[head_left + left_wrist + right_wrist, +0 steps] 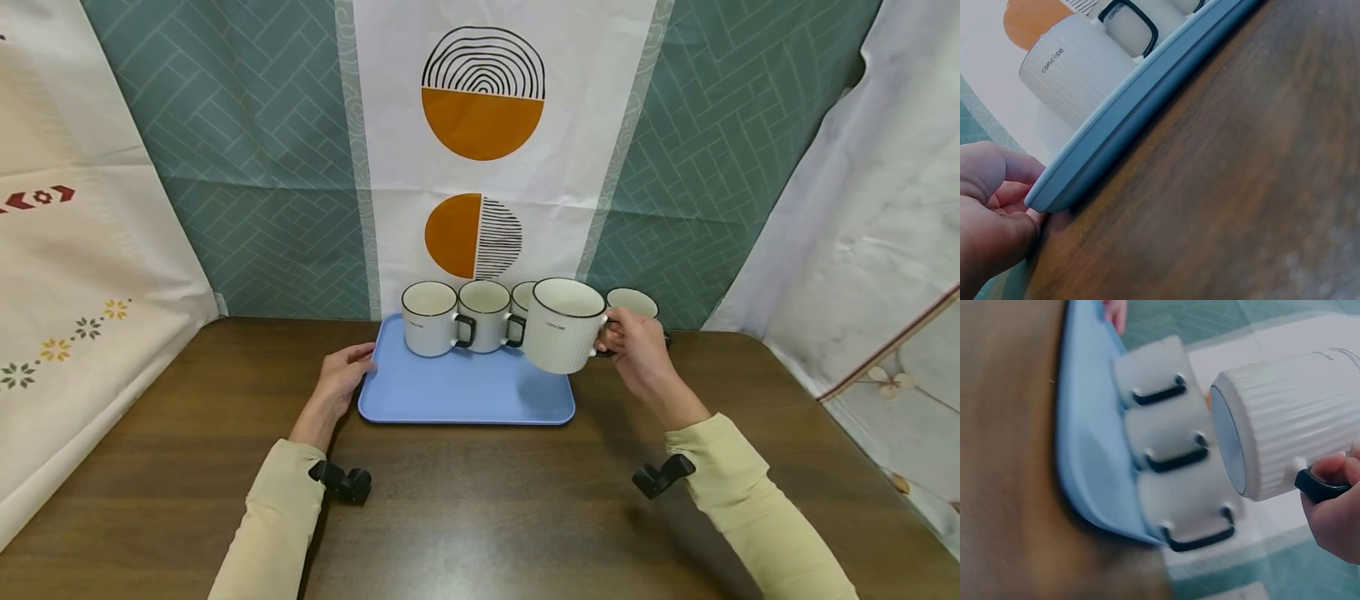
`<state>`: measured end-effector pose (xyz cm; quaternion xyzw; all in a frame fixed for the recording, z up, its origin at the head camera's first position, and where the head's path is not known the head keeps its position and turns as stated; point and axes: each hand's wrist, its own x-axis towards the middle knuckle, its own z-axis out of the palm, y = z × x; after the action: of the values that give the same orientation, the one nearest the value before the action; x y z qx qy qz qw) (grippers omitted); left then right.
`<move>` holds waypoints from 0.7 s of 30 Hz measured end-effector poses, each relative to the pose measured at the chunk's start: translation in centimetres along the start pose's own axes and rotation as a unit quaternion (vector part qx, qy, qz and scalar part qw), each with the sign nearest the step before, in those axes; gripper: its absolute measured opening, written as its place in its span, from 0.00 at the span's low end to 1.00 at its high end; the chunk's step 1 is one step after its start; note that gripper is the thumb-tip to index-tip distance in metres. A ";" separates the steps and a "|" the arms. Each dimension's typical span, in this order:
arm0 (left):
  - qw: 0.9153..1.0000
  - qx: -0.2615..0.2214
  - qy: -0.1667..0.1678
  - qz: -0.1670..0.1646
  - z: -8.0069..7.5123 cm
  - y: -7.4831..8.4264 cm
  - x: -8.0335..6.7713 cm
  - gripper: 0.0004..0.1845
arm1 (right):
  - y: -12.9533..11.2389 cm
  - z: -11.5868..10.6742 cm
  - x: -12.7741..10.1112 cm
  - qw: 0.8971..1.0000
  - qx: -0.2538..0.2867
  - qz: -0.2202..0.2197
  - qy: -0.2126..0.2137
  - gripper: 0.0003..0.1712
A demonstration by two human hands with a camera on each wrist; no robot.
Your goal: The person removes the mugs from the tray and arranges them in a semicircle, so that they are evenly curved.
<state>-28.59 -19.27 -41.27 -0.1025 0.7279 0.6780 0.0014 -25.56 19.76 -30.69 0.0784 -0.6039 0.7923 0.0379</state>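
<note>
My right hand (636,346) holds a white mug (564,327) with a black rim by its black handle. This mug is raised above the right part of a blue tray (465,392); the right wrist view shows its ribbed side and base. Three like mugs stand in a row along the tray's back: a left mug (430,321), a middle mug (483,315) and a right mug (521,298), which the raised one partly hides in the head view. My left hand (341,379) grips the tray's left edge, its fingers around the rim (1054,187).
Another white mug (632,300) stands right of the tray, partly hidden behind my right hand. The brown wooden table (480,517) ends at a green and white patterned curtain (262,208). White cloths hang on both sides.
</note>
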 end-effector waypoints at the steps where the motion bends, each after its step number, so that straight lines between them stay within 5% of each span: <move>1: 1.000 0.000 0.000 0.000 0.0 0.0 0.0 0.25 | -0.5 -0.3 0.1 1.000 0.001 -0.008 0.002 0.27; 12: 1.000 0.001 0.003 0.000 -0.1 -0.1 0.2 0.25 | -5.3 -4.3 2.4 0.989 0.097 -0.063 0.090 0.26; 21: 1.000 0.003 -0.001 0.000 -0.2 -0.2 0.2 0.25 | -6.2 -10.0 3.8 0.954 0.210 -0.064 0.204 0.26</move>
<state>-28.70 -19.47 -41.45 -0.1022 0.7296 0.6762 0.0027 -29.10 30.97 -26.72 -0.0401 -0.3969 0.8963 0.1936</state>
